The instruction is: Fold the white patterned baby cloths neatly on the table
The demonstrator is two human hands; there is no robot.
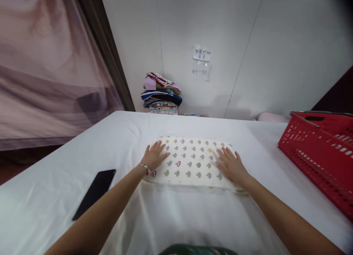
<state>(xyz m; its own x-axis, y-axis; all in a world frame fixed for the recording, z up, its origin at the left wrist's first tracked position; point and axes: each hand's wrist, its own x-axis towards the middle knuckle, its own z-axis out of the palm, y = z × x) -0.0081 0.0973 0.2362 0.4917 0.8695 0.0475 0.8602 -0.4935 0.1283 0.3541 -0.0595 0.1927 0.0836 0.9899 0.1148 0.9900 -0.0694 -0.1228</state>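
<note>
A folded cream cloth (190, 159) printed with rows of small grey mushrooms, and a few red, green and yellow ones, lies flat in front of me. On its left end rests my left hand (154, 156), palm down with the fingers spread; a bracelet circles that wrist. My right hand (231, 165) lies on the cloth's right end, its fingers also stretched out. Neither hand grips anything. The cloth's layers show a little at its near right corner.
A white sheet covers the table (124, 130). A dark phone (95, 192) lies left of my forearm. At the right stands a red perforated basket (322, 155). Behind the table are folded fabrics (161, 95) in a stack, handwritten paper notes (201, 63) on the wall, and a pink curtain (49, 63) at left.
</note>
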